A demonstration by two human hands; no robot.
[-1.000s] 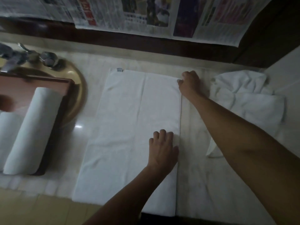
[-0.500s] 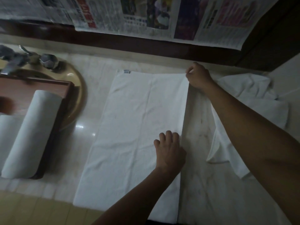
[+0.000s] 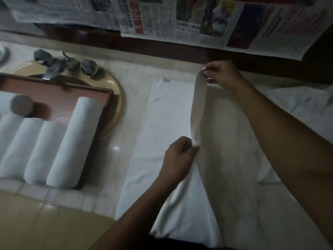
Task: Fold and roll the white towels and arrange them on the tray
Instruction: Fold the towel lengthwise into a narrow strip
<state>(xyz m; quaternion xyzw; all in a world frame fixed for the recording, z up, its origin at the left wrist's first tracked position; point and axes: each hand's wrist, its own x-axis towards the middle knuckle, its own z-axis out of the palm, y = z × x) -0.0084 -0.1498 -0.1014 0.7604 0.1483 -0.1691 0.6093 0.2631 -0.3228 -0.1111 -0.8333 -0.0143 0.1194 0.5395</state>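
Pale marble counter (image 3: 137, 109) beneath newspaper sheets (image 3: 198, 20), red headline print too blurred to read. Lying along it, centre, white towel (image 3: 162, 123) with small unreadable label (image 3: 165, 80) at far edge; right edge pinched up by left hand (image 3: 180, 156) near and right hand (image 3: 221, 74) far. Left, rolled towels (image 3: 72, 141) side by side on wooden tray (image 3: 59, 92).

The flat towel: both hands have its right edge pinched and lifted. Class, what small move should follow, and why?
Probably carry that edge leftward over the towel to meet its left edge. The left hand and right hand each pinch it raised, while the rest lies flat.
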